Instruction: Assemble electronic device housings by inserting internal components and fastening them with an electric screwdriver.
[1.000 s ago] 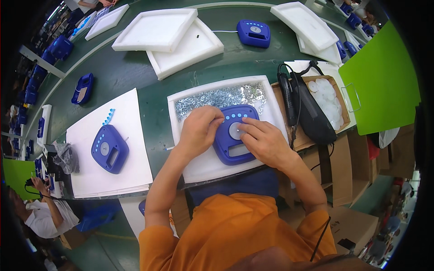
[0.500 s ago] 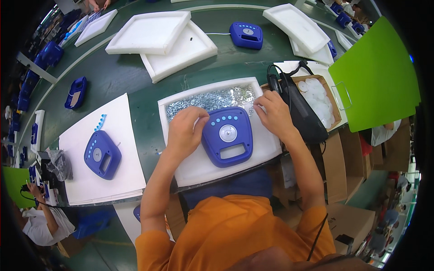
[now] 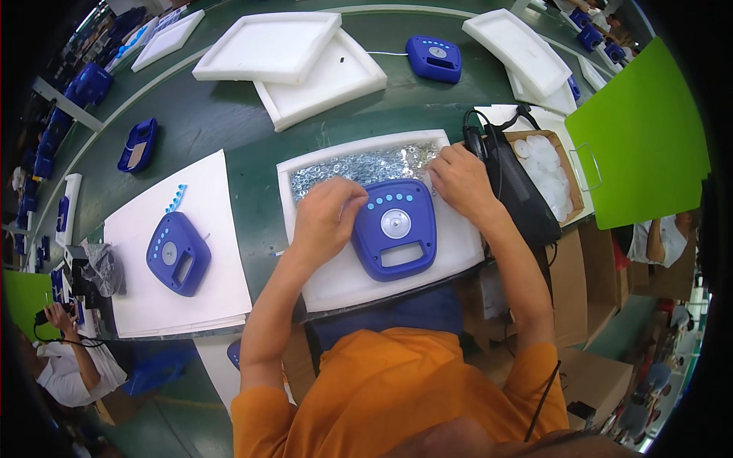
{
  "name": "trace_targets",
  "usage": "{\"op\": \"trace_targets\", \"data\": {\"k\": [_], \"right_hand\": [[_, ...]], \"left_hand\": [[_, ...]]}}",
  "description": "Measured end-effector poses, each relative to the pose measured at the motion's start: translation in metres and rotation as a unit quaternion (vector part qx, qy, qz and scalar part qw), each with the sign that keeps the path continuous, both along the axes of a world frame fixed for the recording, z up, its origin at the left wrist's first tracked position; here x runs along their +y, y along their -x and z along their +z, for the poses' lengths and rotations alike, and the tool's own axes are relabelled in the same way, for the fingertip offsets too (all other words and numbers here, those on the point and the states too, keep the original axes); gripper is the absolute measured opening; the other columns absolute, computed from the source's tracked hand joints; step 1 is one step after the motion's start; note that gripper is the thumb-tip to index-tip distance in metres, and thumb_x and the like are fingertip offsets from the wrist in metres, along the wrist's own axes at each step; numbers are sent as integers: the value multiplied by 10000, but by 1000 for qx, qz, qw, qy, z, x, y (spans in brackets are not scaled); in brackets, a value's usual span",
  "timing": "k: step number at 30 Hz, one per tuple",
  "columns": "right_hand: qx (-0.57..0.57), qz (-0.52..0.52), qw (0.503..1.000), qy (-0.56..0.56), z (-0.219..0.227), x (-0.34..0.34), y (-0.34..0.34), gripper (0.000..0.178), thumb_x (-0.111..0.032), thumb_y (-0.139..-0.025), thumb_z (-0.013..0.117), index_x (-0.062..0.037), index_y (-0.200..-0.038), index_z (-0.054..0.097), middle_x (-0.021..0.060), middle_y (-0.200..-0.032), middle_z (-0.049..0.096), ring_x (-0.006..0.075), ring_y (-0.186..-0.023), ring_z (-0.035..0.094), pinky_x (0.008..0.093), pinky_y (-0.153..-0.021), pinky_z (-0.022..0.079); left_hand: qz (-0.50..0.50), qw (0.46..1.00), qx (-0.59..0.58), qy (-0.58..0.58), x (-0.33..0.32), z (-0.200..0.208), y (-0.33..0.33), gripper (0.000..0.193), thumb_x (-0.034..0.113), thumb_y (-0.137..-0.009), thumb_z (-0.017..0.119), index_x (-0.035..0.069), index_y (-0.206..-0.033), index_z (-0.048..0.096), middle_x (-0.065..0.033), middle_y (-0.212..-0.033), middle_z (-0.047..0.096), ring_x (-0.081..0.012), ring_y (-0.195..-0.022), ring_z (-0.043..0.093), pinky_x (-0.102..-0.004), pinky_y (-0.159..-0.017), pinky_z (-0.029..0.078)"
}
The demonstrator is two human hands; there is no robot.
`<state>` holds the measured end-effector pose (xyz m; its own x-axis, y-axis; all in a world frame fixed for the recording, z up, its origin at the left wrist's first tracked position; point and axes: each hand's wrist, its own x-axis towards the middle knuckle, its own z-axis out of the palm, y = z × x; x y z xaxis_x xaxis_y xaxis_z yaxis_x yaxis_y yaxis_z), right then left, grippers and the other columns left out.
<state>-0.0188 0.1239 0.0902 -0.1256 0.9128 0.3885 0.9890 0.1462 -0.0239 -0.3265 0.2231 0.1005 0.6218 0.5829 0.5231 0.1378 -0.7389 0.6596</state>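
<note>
A blue plastic housing (image 3: 416, 229) with a round silver disc, a row of light blue buttons and a handle slot lies in a white foam tray (image 3: 324, 294). Behind it, the tray's far part is filled with small shiny metal rings, perhaps nuts or washers (image 3: 343, 169). My left hand (image 3: 328, 217) is at the housing's upper left corner, thumb and fingers pinched together. At the tray's right edge, by the metal pieces, my right hand (image 3: 462, 179) has its fingertips drawn together, pointing down. Whatever either pinch holds is too small or hidden.
Left, a second blue housing (image 3: 162, 259) and a light blue button strip (image 3: 176, 198) lie on white board (image 3: 217, 294). Foam trays (image 3: 267, 46) and another blue unit (image 3: 434, 59) stand behind. Right are a black mesh bag (image 3: 523, 187), a carton of clear discs (image 3: 571, 164) and a green panel (image 3: 641, 145).
The whole view has shifted slightly. My right hand has moved a little inward and farther over the metal pieces. My left hand stays by the housing's corner, its fingers still pinched.
</note>
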Motion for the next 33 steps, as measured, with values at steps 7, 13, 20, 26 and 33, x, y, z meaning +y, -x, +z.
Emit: {"op": "trace_targets", "data": {"k": [7, 13, 20, 26, 33], "right_hand": [[165, 80, 980, -72, 35, -40, 61, 159, -55, -858, 896, -60, -948, 765, 79, -925, 702, 310, -871, 704, 437, -741, 589], [85, 138, 983, -82, 26, -48, 84, 151, -81, -836, 818, -52, -971, 757, 59, -919, 666, 244, -855, 690, 374, -682, 583], [40, 174, 981, -77, 21, -48, 81, 154, -118, -852, 776, -54, -992, 774, 43, -924, 658, 222, -848, 681, 343, -674, 579], [108, 115, 981, -112, 29, -56, 78, 221, -111, -839, 903, -53, -1034, 815, 46, -931, 712, 238, -846, 724, 360, -668, 596], [135, 85, 981, -107, 26, -74, 76, 222, -66, -822, 933, -53, -1015, 824, 51, -905, 726, 242, -838, 730, 362, -661, 596]], "left_hand": [[-40, 999, -3, -11, -14, -4, -10, 138, -7, -941, 828, 37, -1050, 756, -119, -1028, 793, -347, -973, 764, -443, -851, 586], [-64, 997, -15, -48, -16, -5, -13, 157, 9, -912, 854, 53, -1024, 753, -117, -974, 767, -350, -926, 741, -450, -835, 584], [-64, 995, 6, -79, -16, -10, -15, 156, 31, -914, 857, 73, -1037, 770, -93, -1015, 792, -335, -980, 767, -473, -967, 621], [-96, 987, 16, -126, -17, -13, -17, 175, 46, -896, 858, 87, -1051, 788, -43, -1054, 806, -271, -1004, 783, -489, -1069, 627], [-110, 965, 68, -226, -20, -9, -18, 192, 92, -874, 806, 86, -1065, 807, -33, -1089, 803, -217, -1038, 785, -486, -1119, 607]]}}
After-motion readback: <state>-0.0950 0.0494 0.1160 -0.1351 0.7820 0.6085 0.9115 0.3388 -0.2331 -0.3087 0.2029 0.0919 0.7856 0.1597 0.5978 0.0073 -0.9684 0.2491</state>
